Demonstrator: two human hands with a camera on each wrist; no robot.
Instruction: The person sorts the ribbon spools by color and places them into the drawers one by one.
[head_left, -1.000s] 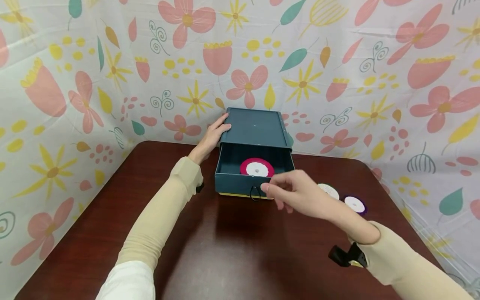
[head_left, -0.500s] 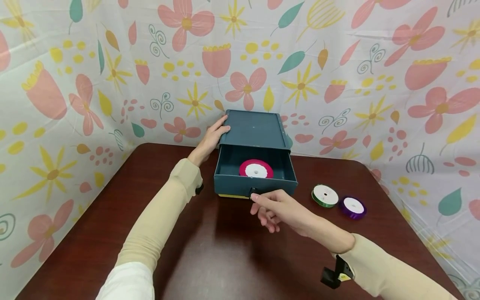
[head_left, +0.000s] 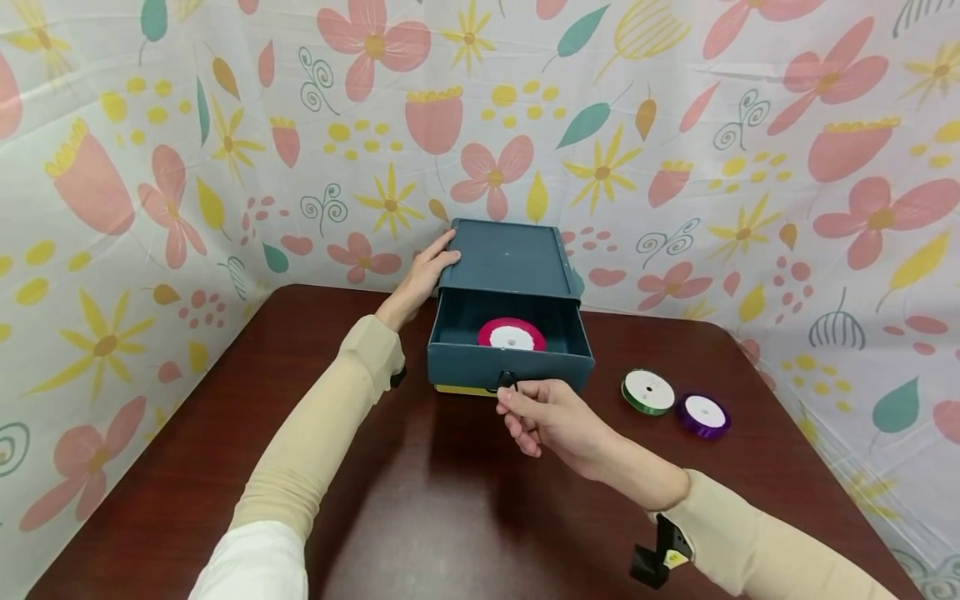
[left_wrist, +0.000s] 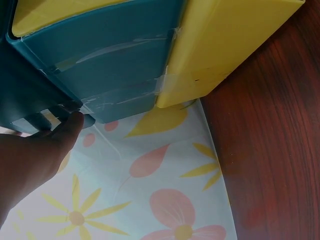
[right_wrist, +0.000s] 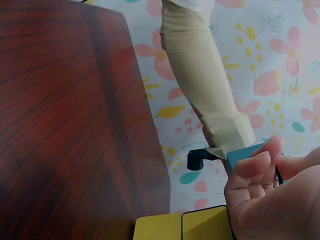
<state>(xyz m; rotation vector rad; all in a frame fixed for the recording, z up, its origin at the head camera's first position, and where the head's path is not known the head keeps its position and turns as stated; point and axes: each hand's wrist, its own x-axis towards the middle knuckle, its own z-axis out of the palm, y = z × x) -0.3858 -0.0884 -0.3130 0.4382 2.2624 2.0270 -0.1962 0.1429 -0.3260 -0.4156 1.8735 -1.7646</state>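
Observation:
A dark teal drawer box (head_left: 504,257) stands at the back of the table. Its upper drawer (head_left: 461,360) is pulled out, and a pink-red ribbon spool (head_left: 513,335) with a white face lies inside. My left hand (head_left: 426,271) rests on the box's left edge; in the left wrist view the thumb (left_wrist: 72,127) presses at a corner while the other fingers are mostly hidden. My right hand (head_left: 551,417) pinches the black pull loop (head_left: 507,382) on the drawer front between thumb and forefinger, its other fingers curled loosely below.
Right of the box lie a green ribbon spool (head_left: 648,392) and a purple ribbon spool (head_left: 703,416), side by side. A yellow drawer (head_left: 465,389) shows under the teal one. Behind the dark red-brown table (head_left: 420,517) hangs a flower-printed cloth (head_left: 600,75).
My right hand has moved left and down to the pull loop and taken hold of it. The drawer front has risen slightly in the last half second. My left hand stays put.

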